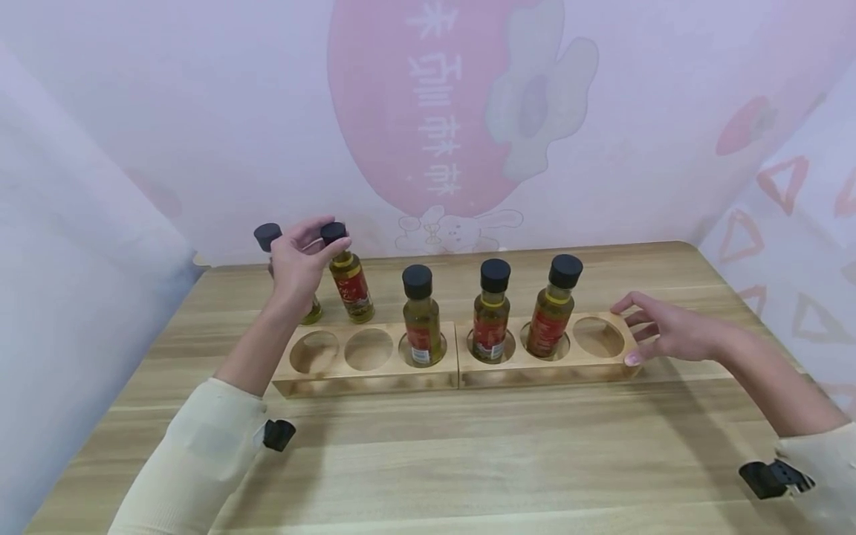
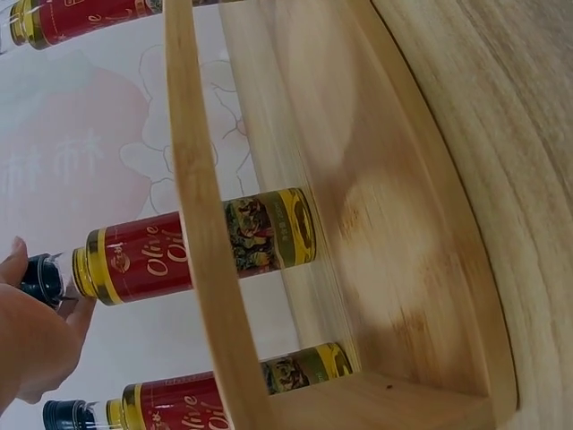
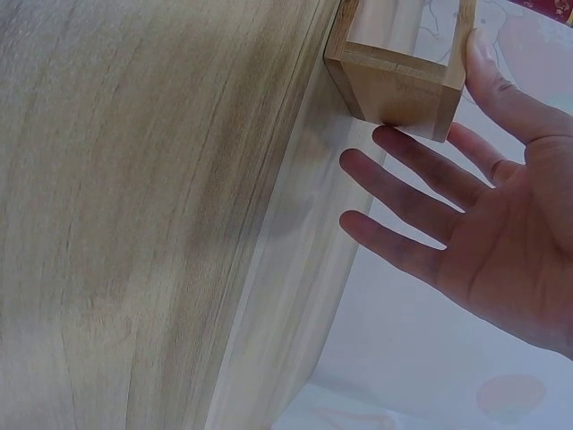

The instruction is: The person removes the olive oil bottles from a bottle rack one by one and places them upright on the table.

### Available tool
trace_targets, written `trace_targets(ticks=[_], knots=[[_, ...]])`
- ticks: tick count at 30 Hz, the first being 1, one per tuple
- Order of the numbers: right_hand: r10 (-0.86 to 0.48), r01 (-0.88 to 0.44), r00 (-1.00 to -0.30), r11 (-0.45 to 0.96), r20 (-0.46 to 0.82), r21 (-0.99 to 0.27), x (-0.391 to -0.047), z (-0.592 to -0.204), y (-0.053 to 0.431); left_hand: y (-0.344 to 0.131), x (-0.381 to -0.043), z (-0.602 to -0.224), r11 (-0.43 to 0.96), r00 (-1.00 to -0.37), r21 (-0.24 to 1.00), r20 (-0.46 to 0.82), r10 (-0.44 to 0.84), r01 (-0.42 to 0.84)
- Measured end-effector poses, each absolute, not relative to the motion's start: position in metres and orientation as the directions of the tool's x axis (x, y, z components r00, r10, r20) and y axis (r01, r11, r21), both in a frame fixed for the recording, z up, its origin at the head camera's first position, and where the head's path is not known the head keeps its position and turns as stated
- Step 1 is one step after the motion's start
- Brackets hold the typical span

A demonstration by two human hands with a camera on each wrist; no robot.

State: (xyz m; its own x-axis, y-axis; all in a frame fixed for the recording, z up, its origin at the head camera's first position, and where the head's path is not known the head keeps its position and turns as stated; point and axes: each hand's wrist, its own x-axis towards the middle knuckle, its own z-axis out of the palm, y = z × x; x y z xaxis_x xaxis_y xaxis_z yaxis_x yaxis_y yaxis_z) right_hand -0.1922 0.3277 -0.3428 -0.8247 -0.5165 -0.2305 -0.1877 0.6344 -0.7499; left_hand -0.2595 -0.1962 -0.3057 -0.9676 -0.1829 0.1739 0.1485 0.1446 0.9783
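Note:
My left hand pinches the black cap of an olive oil bottle, which stands slightly tilted behind the left wooden rack. In the left wrist view, this bottle shows a red label and golden oil through the rack's open side. Another capped bottle is beside it, partly hidden by the hand. At the far end of the right wooden rack, my right hand grips the corner, thumb in front and index finger behind. Its other fingers spread apart in the right wrist view.
One bottle stands in the left rack's right hole. Two more, a middle bottle and a leaning bottle, stand in the right rack. Both racks touch end to end on the wooden table. A printed wall curtain hangs behind.

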Motion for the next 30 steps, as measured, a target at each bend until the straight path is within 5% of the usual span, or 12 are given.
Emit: trace_targets(ticks=[11,24,30], knots=[[-0.519,-0.18,-0.82,0.632,-0.24,-0.754,-0.193,-0.343,0.328,-0.199,-0.252,-0.304,0.192,-0.966,0.966,0.204,-0.158,0.173],[-0.519,-0.177,-0.819,0.635,-0.245,-0.751,-0.195,-0.343,0.328,-0.188,-0.227,-0.295,0.239,-0.87,0.918,0.382,-0.311,0.318],[-0.52,-0.186,-0.82,0.636,-0.238,-0.749,-0.194,-0.342,0.328,-0.175,-0.217,-0.287,0.184,-0.868,0.911,0.41,-0.282,0.37]])
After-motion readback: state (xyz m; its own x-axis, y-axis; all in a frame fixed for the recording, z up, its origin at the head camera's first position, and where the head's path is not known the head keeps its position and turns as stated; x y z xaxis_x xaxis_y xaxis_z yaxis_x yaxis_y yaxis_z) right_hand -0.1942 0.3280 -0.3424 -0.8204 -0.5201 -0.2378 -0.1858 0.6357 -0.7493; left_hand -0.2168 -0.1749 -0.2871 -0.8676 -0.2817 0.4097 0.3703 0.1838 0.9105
